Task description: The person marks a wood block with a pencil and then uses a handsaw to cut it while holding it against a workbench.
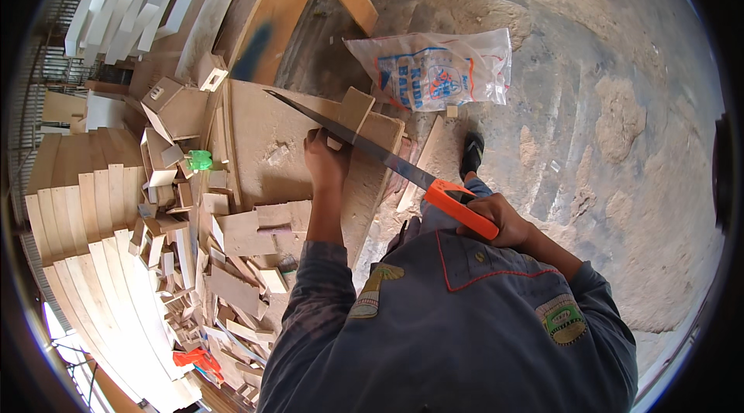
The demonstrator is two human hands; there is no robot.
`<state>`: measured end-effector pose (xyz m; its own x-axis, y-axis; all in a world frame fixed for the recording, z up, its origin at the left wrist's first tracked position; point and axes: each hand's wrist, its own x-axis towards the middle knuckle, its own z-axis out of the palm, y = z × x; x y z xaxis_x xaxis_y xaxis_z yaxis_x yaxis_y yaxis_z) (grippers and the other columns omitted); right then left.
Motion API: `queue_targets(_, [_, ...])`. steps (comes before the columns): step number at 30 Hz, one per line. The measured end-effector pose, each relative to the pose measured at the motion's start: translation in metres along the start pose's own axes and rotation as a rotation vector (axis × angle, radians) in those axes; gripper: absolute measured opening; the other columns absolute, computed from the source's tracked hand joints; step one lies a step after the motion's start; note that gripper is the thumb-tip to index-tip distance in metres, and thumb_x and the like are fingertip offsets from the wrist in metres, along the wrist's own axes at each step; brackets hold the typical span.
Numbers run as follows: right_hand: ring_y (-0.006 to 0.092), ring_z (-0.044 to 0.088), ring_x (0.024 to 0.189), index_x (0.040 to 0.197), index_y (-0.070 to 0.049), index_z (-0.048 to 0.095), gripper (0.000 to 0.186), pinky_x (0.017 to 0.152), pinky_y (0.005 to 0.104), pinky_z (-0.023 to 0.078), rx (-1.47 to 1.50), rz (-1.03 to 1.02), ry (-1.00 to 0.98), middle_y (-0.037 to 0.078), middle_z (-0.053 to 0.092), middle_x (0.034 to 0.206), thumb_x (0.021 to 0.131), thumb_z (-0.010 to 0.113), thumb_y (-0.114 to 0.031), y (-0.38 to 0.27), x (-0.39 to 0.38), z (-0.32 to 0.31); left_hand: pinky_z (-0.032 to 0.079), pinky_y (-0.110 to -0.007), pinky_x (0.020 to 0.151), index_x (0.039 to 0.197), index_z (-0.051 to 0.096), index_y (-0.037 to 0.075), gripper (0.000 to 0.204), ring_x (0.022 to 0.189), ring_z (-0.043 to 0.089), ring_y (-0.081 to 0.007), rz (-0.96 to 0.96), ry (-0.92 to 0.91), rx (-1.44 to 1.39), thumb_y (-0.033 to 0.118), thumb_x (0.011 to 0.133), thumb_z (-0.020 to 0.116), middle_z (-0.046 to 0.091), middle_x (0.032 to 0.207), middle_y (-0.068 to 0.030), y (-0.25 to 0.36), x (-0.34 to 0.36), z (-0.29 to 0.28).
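My right hand (pixel 500 219) is closed round the orange handle (pixel 463 208) of a handsaw. Its long grey blade (pixel 387 159) slants up and to the left across a short piece of wood (pixel 357 107). That piece lies on a worn workbench top (pixel 267 130), near the bench's right edge. My left hand (pixel 326 156) presses down on the near end of the piece, fingers curled over it, close beside the blade. The fingertips are partly hidden. Whether the teeth have cut into the wood cannot be made out.
Wood offcuts (pixel 236 289) are heaped left of the bench, with a green plastic object (pixel 199 160) and an orange-handled tool (pixel 200 363) among them. Stacked pale boards (pixel 85 204) stand farther left. A printed plastic sack (pixel 442 72) lies on the concrete floor (pixel 589 180) beyond the bench.
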<state>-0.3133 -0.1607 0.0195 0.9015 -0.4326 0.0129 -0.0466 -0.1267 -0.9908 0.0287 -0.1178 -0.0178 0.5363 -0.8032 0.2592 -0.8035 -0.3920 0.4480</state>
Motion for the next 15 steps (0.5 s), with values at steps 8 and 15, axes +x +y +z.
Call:
queue_targets(8, [0.0302,0.057,0.061,0.079,0.0,0.059,0.018,0.059,0.0361,0.044,-0.122,-0.094,0.035,0.015,0.058,0.07,0.08,0.068,-0.015,0.016,0.026,0.01,0.046,-0.047,0.077,0.089,0.062,0.002,0.029,0.089,0.056,-0.0397,0.065,-0.006,0.04,0.012,0.065,0.074,0.06,0.093,-0.0165,-0.004,0.001,0.001])
queue_targets(15, [0.0301,0.065,0.08,0.082,-0.006,0.061,0.024,0.072,0.0385,0.048,-0.176,-0.055,0.003,0.016,0.063,0.077,0.08,0.071,-0.027,0.029,0.006,0.017,0.049,-0.045,0.077,0.097,0.066,0.005,0.031,0.089,0.06,-0.0387,0.033,0.036,0.097,0.015,0.069,0.073,0.062,0.098,-0.0196,-0.008,-0.001,0.003])
